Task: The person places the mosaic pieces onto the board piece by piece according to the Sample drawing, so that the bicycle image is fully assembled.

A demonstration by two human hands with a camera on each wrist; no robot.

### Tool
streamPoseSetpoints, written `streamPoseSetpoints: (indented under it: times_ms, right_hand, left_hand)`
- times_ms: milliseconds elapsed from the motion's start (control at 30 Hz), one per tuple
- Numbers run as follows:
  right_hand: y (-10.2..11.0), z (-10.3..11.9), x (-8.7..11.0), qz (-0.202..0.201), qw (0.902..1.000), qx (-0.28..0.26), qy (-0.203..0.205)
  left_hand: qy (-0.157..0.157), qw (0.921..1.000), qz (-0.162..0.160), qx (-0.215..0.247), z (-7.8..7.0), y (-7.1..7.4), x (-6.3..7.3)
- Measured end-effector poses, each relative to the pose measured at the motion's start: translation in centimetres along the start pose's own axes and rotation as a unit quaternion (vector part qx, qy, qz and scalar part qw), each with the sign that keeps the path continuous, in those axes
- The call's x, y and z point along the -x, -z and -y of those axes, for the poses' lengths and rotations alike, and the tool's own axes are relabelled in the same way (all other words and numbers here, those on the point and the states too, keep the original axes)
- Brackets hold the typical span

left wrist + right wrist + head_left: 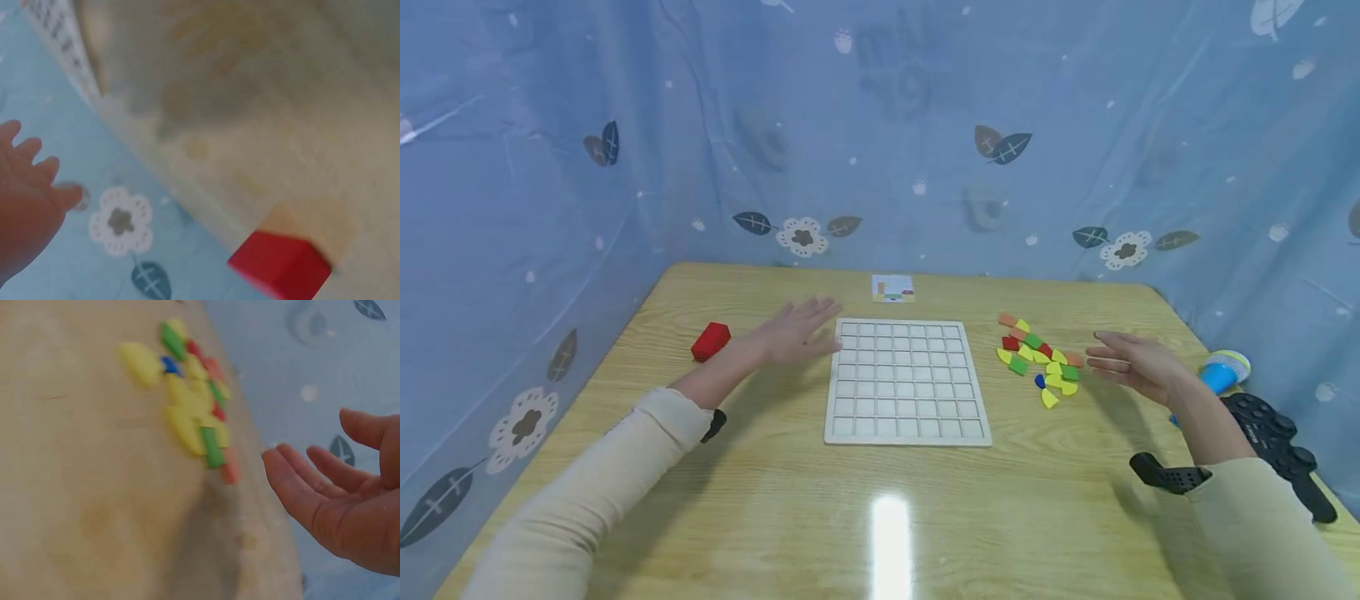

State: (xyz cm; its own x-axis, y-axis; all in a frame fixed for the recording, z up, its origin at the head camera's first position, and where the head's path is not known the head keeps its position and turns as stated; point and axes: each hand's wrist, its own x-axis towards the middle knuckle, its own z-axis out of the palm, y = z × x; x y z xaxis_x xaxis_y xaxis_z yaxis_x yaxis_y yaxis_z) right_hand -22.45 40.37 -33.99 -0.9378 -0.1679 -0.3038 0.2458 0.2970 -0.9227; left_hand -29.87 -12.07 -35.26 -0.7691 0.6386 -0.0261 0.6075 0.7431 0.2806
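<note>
A white grid board (907, 444) with square cells lies in the middle of the table. At its upper left edge is my left hand (797, 332), held above the table with fingers spread and nothing in it. Flat pieces in yellow (1049, 398), green (1018, 365), orange (1007, 319), red (1011, 342) and blue (1040, 381) lie in a loose cluster right of the board. Just right of that cluster hovers my right hand (1138, 365), fingers extended and holding nothing; the right wrist view shows its fingers (294, 481) loosely bent.
A red block (711, 342) lies left, beyond my left forearm. Behind the board lies a small printed card (892, 288). At the right edge are a blue toy microphone (1219, 377) and a black game controller (1262, 425). A blue patterned curtain (880, 133) encloses the table.
</note>
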Motion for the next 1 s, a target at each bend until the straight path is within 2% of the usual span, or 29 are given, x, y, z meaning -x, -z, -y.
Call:
streamPoseSetpoints:
  times_ms: [167,333,533,633,833,1000]
  right_hand:
    - [-1.6,-1.2,0.8,-0.008,0.9998,0.009,-0.017]
    - [-2.7,-2.0,1.2,-0.012,0.9992,-0.025,-0.029]
    - [-3.4,-2.7,1.3,-0.019,0.998,-0.061,-0.004]
    - [-3.7,-2.8,1.1,-0.023,0.998,-0.058,0.005]
    - [-4.0,-3.4,0.4,-0.035,0.999,0.017,0.023]
    - [-4.9,-3.3,-0.1,-0.06,0.9905,0.112,0.052]
  left_hand:
    - [-0.002,0.999,0.043,-0.013,0.1,-1.7,0.3]
    - [0.002,0.9966,0.082,0.003,0.2,-2.8,0.5]
    - [0.006,0.9949,0.1,0.012,0.2,-3.6,0.4]
    - [0.005,0.9947,0.102,0.013,0.1,-3.8,0.3]
    - [0.002,0.9945,0.103,0.016,-0.1,-3.9,0.2]
    - [0.002,0.9944,0.104,0.02,-0.3,-3.8,0.3]
